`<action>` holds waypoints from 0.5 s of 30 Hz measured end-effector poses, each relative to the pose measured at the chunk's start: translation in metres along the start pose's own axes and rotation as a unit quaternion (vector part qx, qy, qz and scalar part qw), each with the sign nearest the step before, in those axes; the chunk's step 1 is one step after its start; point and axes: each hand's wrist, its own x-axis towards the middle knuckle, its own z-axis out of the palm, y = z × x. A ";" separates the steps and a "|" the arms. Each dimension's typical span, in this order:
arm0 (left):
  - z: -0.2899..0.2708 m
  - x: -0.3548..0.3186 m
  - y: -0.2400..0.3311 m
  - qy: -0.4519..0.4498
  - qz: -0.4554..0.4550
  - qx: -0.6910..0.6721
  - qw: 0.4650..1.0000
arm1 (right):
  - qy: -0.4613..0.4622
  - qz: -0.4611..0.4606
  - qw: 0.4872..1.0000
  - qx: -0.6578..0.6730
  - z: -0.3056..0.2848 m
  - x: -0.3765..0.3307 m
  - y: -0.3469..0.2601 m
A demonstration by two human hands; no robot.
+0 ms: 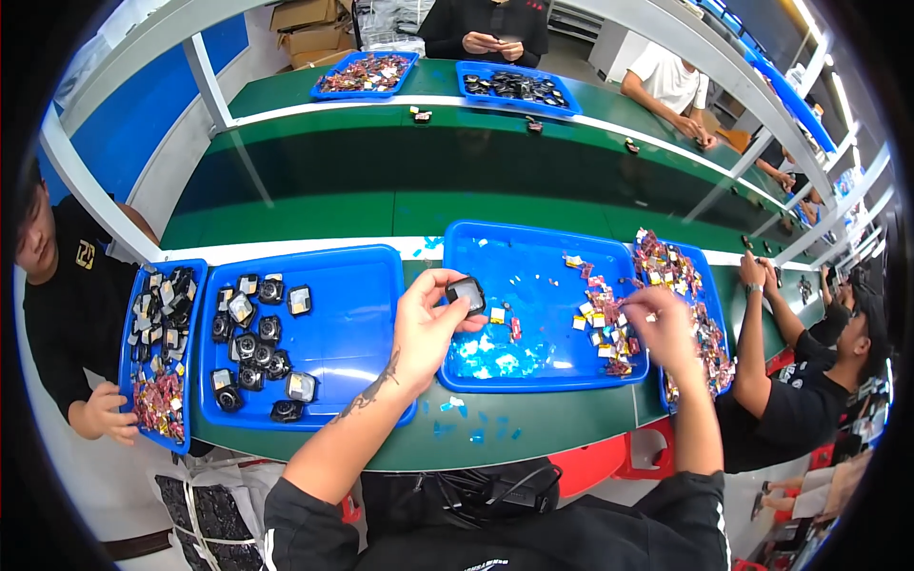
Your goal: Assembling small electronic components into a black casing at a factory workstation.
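The left hand (426, 319) pinches a black case (465, 293) mid-frame; the right hand (665, 328), grip unclear, is near small parts (599, 320), right of centre

Right hand (664, 328) blurred, contact with small parts (598, 322) unclear; underside of black device (466, 294) in left hand (425, 319) hidden

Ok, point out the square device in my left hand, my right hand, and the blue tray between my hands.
Square device (466, 292): head view, on its greyish face.
Right hand (665, 326): head view, on its back.
Blue tray (524, 259): head view, on its bare floor.
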 end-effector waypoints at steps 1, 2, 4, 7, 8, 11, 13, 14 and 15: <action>-0.002 -0.002 0.000 0.014 0.006 0.025 1.000 | -0.062 -0.011 0.996 0.058 0.023 0.005 -0.028; -0.003 -0.002 0.000 0.015 0.010 0.026 0.999 | -0.133 -0.034 0.987 0.082 0.042 0.010 -0.048; 0.003 -0.002 0.000 0.003 -0.009 -0.004 1.000 | -0.130 -0.092 0.987 0.002 0.072 0.025 -0.069; 0.006 0.002 -0.004 0.004 -0.005 -0.025 1.000 | -0.146 -0.102 0.984 -0.029 0.096 0.046 -0.069; 0.006 0.002 -0.005 -0.001 -0.011 -0.028 1.000 | -0.162 -0.123 0.978 -0.048 0.100 0.052 -0.070; 0.005 0.002 -0.004 0.010 -0.017 -0.038 0.999 | -0.175 -0.138 0.975 -0.008 0.101 0.052 -0.080; -0.001 0.000 -0.006 0.008 -0.001 -0.045 0.999 | -0.182 -0.170 0.968 0.013 0.108 0.052 -0.086; -0.008 -0.002 -0.007 0.013 0.012 -0.043 0.999 | -0.196 -0.213 0.957 0.017 0.114 0.054 -0.085; -0.011 -0.003 -0.007 0.012 0.022 -0.047 0.999 | -0.211 -0.260 0.942 0.025 0.121 0.055 -0.082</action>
